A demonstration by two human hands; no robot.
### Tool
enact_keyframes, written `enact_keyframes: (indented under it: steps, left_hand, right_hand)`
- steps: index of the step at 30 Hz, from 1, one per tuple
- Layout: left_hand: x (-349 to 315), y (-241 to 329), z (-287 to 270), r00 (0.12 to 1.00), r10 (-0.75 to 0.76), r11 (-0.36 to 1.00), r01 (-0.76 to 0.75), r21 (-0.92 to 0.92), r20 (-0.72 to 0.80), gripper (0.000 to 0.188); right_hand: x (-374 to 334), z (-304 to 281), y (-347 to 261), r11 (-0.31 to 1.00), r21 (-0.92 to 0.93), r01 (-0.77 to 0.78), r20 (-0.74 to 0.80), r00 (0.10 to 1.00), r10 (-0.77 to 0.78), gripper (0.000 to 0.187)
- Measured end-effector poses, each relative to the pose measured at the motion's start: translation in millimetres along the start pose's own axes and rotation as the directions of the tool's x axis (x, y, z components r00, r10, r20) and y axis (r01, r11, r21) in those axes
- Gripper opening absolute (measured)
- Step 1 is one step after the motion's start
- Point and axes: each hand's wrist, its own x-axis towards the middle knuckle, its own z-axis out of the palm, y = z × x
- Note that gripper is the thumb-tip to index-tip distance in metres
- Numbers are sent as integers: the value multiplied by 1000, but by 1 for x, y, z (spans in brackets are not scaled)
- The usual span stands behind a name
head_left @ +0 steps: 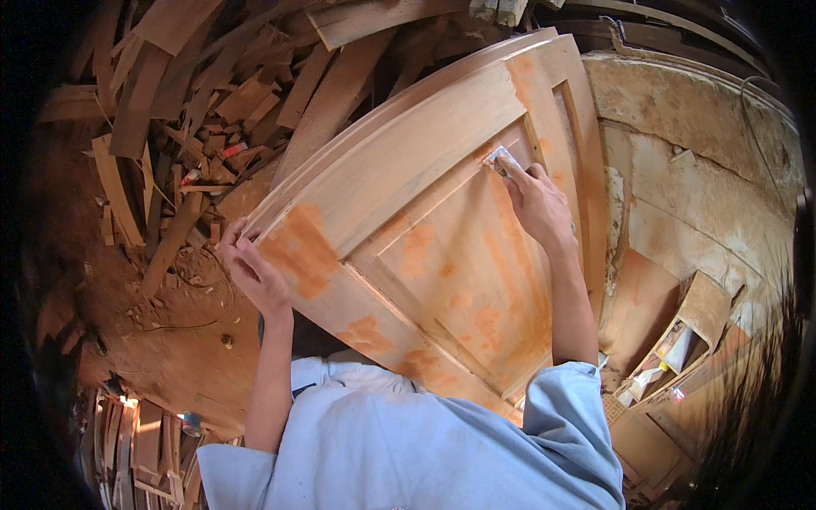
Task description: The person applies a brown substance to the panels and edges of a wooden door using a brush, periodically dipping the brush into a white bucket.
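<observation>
A pale wooden door point(442, 178) with recessed panels lies slanting in front of me. Orange-brown patches are smeared over its frame and inner panel. At its left corner my left hand point(255, 270) grips the edge, fingers curled over it. My right hand point(541, 208) is closed on a small flat grey-white piece point(500, 158), smudged on its face. That piece touches the inner corner of the panel's moulding near the far end. Whether it is a scraper or folded sandpaper, I cannot tell.
Offcuts and broken boards point(246, 106) are heaped at the far left, above reddish dirt ground point(187, 297). A worn, stained wall point(705, 187) stands on the right. Below it sits an open wooden box point(693, 327) with bits inside. Upright wood strips point(140, 442) stand at the lower left.
</observation>
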Motion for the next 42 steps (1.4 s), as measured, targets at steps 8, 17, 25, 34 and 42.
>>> enact_keyframes:
  steps: [8, 17, 25, 34, 42]
  left_hand:
    - [0, 4, 0, 1000, -6, 1000, 6, 3, 0, 43]
    - [1, -1, 0, 1000, -26, 999, 26, -18, 3, 44]
    - [-2, 1, -1, 1000, -21, 999, 22, -45, 12, 45]
    - [1, -2, -2, 1000, 10, 998, -10, -62, 8, 44]
    - [0, 0, 1, 999, 26, 999, -27, -45, -26, 46]
  right_hand:
    - [2, 27, 0, 999, 45, 21, -68, 998, -18, 37]
    - [2, 3, -8, 999, -40, -31, 100, 994, 35, 37]
    - [18, -26, -4, 999, -35, -10, 127, 992, 15, 35]
    - [11, 1, -5, 996, -77, -36, 167, 985, 48, 39]
    - [52, -55, -32, 946, -311, 88, 477, 876, 75, 32]
